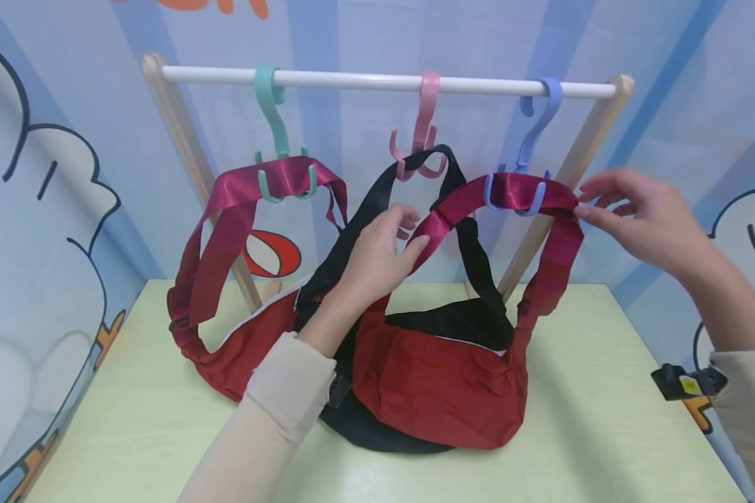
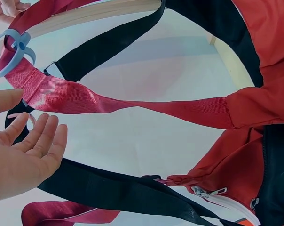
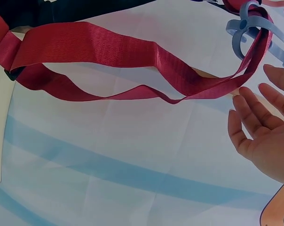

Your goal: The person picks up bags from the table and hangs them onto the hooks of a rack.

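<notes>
A red bag [image 1: 443,391] rests on the table, its maroon strap [image 1: 512,190] looped over the blue hook [image 1: 537,129]. My left hand [image 1: 380,255] is beside the left run of that strap, fingers loosely bent and apart from it in the left wrist view. At the strap's right bend, my right hand [image 1: 651,220] has its fingers spread; the right wrist view shows the fingertips [image 3: 243,92] close to the strap, gripping nothing. Behind, a black bag [image 1: 390,434] has its strap [image 1: 377,192] on the pink hook [image 1: 424,112]. Another red bag [image 1: 245,370] hangs by its strap from the green hook [image 1: 270,105].
The hooks hang from a white rod [image 1: 352,78] between wooden posts [image 1: 182,133]. The stand is on a pale table [image 1: 126,412] before a blue cartoon-printed backdrop [image 1: 365,42]. A small black device [image 1: 688,383] sits by my right sleeve.
</notes>
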Demonstrator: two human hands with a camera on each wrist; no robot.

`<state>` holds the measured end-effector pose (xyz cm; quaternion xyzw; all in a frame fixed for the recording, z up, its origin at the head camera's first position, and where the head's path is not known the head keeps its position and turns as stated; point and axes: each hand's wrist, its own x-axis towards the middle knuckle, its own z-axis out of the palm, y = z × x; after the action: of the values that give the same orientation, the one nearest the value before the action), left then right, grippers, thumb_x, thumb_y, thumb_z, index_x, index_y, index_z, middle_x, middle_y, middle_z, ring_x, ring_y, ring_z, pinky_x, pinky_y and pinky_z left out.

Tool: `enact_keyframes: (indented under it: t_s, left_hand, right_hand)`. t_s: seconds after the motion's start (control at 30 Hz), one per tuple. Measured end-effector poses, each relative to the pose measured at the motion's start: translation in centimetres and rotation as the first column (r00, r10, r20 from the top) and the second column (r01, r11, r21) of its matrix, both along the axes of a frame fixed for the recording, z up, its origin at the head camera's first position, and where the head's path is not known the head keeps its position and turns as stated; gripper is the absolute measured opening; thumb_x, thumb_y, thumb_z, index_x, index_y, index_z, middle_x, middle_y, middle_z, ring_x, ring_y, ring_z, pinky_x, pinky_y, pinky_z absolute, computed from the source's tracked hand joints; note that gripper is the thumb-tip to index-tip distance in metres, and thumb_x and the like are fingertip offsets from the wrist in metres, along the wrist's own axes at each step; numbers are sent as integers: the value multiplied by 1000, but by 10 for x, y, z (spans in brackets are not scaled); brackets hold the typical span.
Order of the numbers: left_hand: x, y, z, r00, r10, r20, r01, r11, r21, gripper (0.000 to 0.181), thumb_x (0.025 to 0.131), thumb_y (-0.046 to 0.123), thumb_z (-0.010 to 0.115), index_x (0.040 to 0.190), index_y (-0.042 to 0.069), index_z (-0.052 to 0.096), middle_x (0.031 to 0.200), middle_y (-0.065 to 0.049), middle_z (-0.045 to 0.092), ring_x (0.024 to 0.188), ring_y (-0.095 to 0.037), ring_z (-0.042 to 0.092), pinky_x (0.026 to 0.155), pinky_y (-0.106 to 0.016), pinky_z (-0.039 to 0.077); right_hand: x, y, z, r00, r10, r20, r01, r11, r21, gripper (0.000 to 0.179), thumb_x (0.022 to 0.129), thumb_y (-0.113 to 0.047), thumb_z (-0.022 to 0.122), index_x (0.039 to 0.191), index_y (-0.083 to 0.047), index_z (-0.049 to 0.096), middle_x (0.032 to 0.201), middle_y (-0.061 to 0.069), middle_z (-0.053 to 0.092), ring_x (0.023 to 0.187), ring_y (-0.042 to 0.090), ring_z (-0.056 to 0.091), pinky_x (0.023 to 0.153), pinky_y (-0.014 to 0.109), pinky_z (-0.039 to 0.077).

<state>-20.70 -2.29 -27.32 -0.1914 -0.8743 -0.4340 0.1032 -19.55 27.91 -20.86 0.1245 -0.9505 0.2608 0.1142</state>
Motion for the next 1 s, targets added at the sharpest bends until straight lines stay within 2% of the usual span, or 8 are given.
enact_keyframes:
  t_s: [0.23,0.6,0.73,0.93,1.0]
  left_hand:
    - [3,-3,-6,1000,-1,-3,1,1000,9,34,88,18,61,117,6,51,111,-7,57,97,-18,54,80,-33,48]
    - [8,-12,-19,1000,-5,0,5,999,47,29,88,17,60,114,5,53,108,-8,58,95,-18,56,83,-31,47]
    - [11,-17,-27,1000,-7,3,7,998,55,29,89,17,60,113,4,53,107,-8,59,95,-20,56,82,-32,48]
    - [15,-30,-43,1000,19,17,-20,998,66,26,88,16,60,111,4,54,104,-10,60,90,-19,58,81,-32,48]
    - [15,-36,-51,1000,24,15,-25,996,82,25,88,14,60,109,4,55,101,-10,60,88,-19,59,81,-32,48]
  right_hand:
    - [4,3,-3,1000,-16,-9,16,1000,-1,38,89,-25,58,121,-5,50,109,13,51,92,19,44,65,13,37]
    - [7,5,-12,999,17,-31,-16,1000,23,35,89,-22,59,118,-3,51,103,12,53,90,20,45,66,12,35]
    - [9,8,-21,999,36,-41,-35,999,22,34,88,-17,61,117,-2,52,101,13,55,88,19,46,65,7,35]
    - [13,14,-42,998,61,-12,-61,998,19,32,86,-11,62,114,1,53,100,16,57,90,27,50,65,6,36]
    - [14,16,-49,997,72,-22,-72,997,31,30,85,-10,63,112,1,54,99,15,58,89,20,51,65,7,37]
